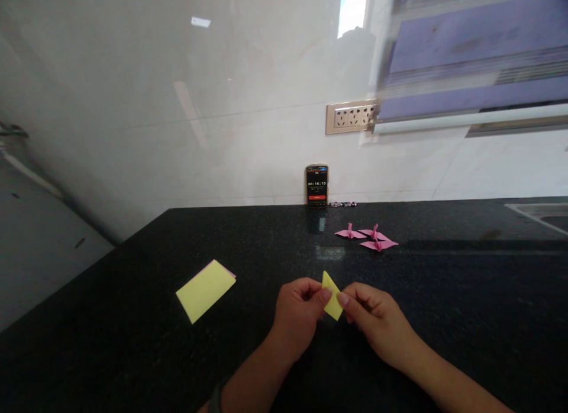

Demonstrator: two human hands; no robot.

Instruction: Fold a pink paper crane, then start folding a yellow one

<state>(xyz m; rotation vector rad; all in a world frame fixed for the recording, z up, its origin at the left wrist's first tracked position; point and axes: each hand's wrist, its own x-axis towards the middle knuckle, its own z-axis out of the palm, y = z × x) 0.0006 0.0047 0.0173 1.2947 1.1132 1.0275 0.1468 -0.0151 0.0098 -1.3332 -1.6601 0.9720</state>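
Observation:
A small piece of folded yellow paper [332, 306] is held between my two hands, just above the dark countertop. My left hand [298, 312] pinches its left edge, with the thumb laid on top. On the other side, my right hand [375, 318] grips the right edge between thumb and fingers. The paper has a pointed upper corner and a diamond-like outline. Parts of it are hidden under my thumbs, and the fingertips behind it do not show.
Yellow sheets [206, 291] with a pink edge beneath lie to the left. Pink origami cranes [378, 245] sit beyond my right hand on the black countertop [133, 354]. A phone [316, 186] showing a timer leans against the wall, below a socket panel [352, 116].

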